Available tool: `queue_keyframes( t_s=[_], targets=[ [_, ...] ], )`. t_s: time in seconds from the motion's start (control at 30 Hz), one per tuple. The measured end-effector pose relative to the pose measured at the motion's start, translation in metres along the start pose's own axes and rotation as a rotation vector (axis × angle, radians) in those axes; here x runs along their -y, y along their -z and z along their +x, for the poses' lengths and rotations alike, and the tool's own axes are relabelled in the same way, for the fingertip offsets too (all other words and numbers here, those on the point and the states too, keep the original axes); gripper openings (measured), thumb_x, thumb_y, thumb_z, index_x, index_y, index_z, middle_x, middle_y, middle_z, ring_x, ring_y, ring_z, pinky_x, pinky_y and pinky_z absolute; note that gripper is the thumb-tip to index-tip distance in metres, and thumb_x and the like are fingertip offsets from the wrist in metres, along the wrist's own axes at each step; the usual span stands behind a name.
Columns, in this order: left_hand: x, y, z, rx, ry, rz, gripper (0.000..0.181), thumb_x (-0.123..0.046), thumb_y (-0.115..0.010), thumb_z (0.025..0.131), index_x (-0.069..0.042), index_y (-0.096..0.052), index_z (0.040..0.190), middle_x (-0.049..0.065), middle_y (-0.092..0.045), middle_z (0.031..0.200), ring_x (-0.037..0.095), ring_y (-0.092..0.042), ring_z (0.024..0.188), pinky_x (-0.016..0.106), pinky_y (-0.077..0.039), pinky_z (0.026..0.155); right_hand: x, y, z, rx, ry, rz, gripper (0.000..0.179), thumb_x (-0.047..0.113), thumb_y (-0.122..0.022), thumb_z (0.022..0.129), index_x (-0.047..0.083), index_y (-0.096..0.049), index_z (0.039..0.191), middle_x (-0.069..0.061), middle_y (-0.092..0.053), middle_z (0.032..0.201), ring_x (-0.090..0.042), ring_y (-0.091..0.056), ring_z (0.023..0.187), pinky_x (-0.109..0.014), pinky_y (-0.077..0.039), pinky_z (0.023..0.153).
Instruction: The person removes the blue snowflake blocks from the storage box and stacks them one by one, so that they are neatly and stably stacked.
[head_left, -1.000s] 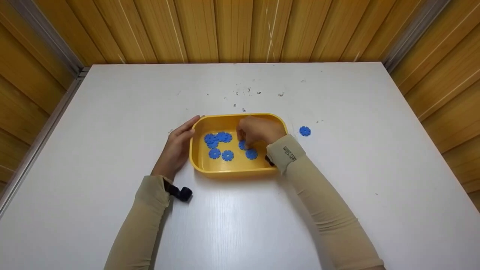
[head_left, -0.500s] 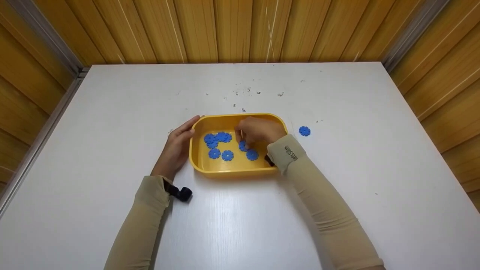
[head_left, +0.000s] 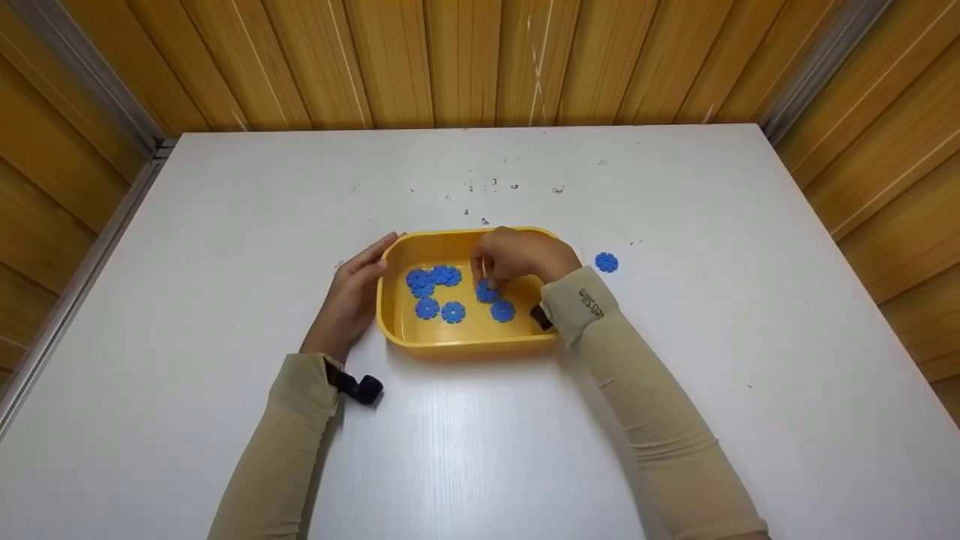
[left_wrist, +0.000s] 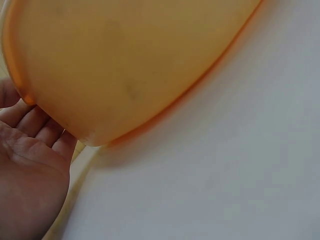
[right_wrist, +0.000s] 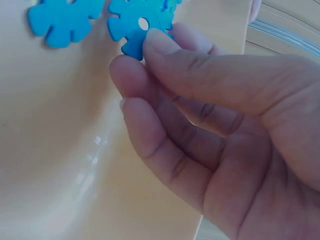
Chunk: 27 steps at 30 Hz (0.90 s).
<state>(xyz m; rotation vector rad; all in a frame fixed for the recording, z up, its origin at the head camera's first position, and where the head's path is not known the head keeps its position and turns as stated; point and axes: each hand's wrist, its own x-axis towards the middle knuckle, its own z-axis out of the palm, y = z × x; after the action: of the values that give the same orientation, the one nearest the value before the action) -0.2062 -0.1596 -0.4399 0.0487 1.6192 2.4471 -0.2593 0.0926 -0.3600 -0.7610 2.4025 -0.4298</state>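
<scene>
Right grip (head_left: 521,255) pinches a blue disc (head_left: 487,293) inside the tray (head_left: 465,347), clear of edges (head_left: 381,311); left grip (head_left: 352,296), unclenched, touches one.

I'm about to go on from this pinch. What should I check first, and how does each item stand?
1. Right hand has a blue disc pinched: ok, thumb and fingers at its edge.
2. Tray has a hand on it: ok, left hand touches its left end.
3. Pinched disc fully off the tray floor: cannot tell.
4. Discs all separate: not ok, several overlapping discs at the tray's left.
5. Every disc inside: not ok, a stray disc lies on the table.
</scene>
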Motion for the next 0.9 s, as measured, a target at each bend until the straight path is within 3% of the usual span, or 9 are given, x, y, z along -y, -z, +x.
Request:
queue_keyframes(
  t_s=[0.4, 0.63, 0.9],
  targets=[
    [0.000, 0.002, 0.002, 0.005, 0.000, 0.005, 0.049, -0.005, -0.043, 0.098, -0.008, -0.038, 0.147, 0.002, -0.041, 0.152, 0.012, -0.032, 0.143, 0.031, -0.026, 0.119, 0.005, 0.015, -0.013, -0.044, 0.009, 0.025, 0.010, 0.004, -0.067, 0.087, 0.012, -0.068, 0.093, -0.005, -0.060, 0.087, -0.019, -0.056, 0.077, -0.027, -0.048, 0.071],
    [0.000, 0.002, 0.002, 0.018, -0.019, 0.018, 0.049, -0.005, -0.041, 0.099, -0.007, -0.037, 0.147, 0.003, -0.042, 0.151, 0.013, -0.032, 0.143, 0.031, -0.025, 0.119, 0.002, 0.026, -0.026, -0.112, 0.086, 0.033, 0.010, 0.004, -0.069, 0.086, 0.009, -0.068, 0.095, -0.006, -0.065, 0.090, -0.018, -0.058, 0.077, -0.027, -0.051, 0.071],
    [0.000, 0.001, 0.001, 0.009, -0.009, 0.019, 0.050, -0.005, -0.042, 0.098, -0.007, -0.037, 0.148, 0.002, -0.042, 0.151, 0.013, -0.033, 0.143, 0.031, -0.026, 0.119, -0.003, 0.035, -0.041, -0.171, 0.113, 0.070, 0.012, 0.002, -0.066, 0.086, 0.006, -0.069, 0.097, -0.007, -0.068, 0.092, -0.019, -0.060, 0.081, -0.028, -0.053, 0.076]
  ],
)
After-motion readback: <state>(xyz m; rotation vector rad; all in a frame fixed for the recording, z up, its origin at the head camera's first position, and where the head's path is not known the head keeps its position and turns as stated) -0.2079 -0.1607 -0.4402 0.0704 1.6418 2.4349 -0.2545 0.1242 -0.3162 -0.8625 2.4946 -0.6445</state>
